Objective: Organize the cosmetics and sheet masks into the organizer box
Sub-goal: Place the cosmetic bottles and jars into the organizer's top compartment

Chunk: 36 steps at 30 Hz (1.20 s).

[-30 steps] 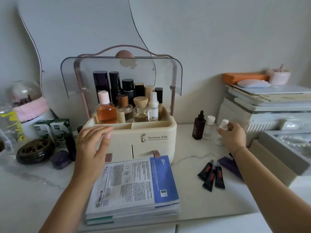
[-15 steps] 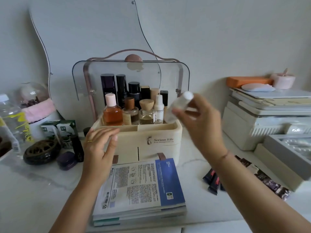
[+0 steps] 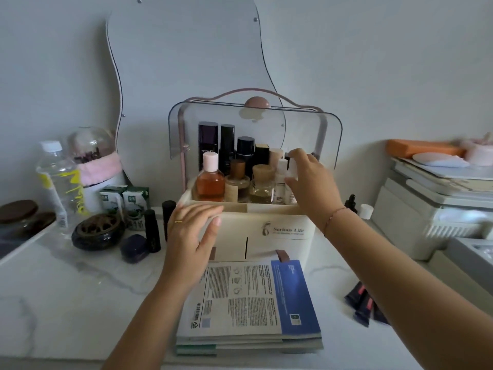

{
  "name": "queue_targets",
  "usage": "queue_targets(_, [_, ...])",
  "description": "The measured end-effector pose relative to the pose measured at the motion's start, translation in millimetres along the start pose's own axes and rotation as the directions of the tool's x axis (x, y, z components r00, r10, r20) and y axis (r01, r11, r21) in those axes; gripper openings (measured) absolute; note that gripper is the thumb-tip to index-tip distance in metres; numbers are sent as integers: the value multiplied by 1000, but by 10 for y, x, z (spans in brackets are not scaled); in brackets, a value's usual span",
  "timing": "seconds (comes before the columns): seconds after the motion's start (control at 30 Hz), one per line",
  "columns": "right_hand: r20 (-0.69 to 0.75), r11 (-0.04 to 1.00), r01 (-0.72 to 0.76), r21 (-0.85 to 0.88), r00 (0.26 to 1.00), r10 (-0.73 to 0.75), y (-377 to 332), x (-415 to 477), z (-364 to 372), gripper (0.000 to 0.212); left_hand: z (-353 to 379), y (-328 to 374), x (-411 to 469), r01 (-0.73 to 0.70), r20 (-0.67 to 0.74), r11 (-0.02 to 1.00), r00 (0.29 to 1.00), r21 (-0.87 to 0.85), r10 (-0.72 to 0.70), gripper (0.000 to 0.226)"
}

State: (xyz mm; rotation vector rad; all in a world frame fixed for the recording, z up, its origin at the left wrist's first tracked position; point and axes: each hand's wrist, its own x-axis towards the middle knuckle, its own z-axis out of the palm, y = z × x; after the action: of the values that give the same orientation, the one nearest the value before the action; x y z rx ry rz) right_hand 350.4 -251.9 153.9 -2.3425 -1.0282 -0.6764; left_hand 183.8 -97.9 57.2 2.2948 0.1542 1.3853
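Two hands were in head view, both at the organizer box (image 3: 280, 231). The box was cream w/ "Serious Life" printed on its front, clear lid flipped up, pink handle; it stood mid-table against the far wall. The right hand (image 3: 310, 182) pinched a small white bottle (image 3: 293, 166) btwn thumb and fingers over the right end of the top tray, just beside the other bottles. The left hand (image 3: 192, 236) was spread, fingers apart, holding nothing, at the box's near-left corner. A stack of sheet masks (image 3: 248, 303), white and blue printed packs, lay flat near the box's front. Dark tubes w/ red bands (image 3: 362, 305) lay to the right on the table (image 3: 66, 303).
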Motion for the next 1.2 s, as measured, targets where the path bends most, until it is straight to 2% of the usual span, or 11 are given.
queue_targets(0.17, [107,993,-69,-94,991,79,-9,42,20,42,-4,-2,3,-9,5,1000,1000,-15,9,34])
queue_targets(0.33, [67,969,56,-240,997,-41,22,45,88,42,-10,-5,-4,-17,-6,1000,1000,-25,17,33])
queue_targets(0.47, [13,982,56,-181,998,-54,31,-45,107,45,13,-13,8,-18,-15,999,1000,-33,18,32])
queue_targets(0.57, [-84,978,106,-182,989,-122,-86,-185,61,35,17,-37,-1,-17,-26,999,1000,-38,16,31])
queue_targets(0.67, [-197,985,173,13,966,-167,-279,-441,28,42,10,-2,-4,-36,-42,999,998,-26,35,29])
queue_targets(0.8, [-123,968,233,87,967,-222,-481,-810,189,28,-42,70,9,8,-2,999,1000,-39,-8,32])
queue_targets(0.87, [-85,977,199,76,978,-192,-477,-922,274,27,-104,36,-59,49,-12,994,999,-94,-50,34])
queue_targets(0.93, [-52,984,169,50,985,-166,-451,-983,348,34,-232,-88,-189,132,-147,982,977,-132,-151,30])
queue_targets(1.03, [-64,986,165,32,985,-163,-440,-1008,428,38,-453,-411,-362,369,-378,922,841,-120,-386,20])
queue_targets(1.1, [-77,987,157,26,985,-155,-466,-1002,456,36,-544,-654,-397,501,-364,857,781,-119,-508,24])
queue_targets(1.2, [-72,990,142,18,988,-140,-471,-994,468,38,-552,-956,-288,587,-167,804,786,-96,-595,41])
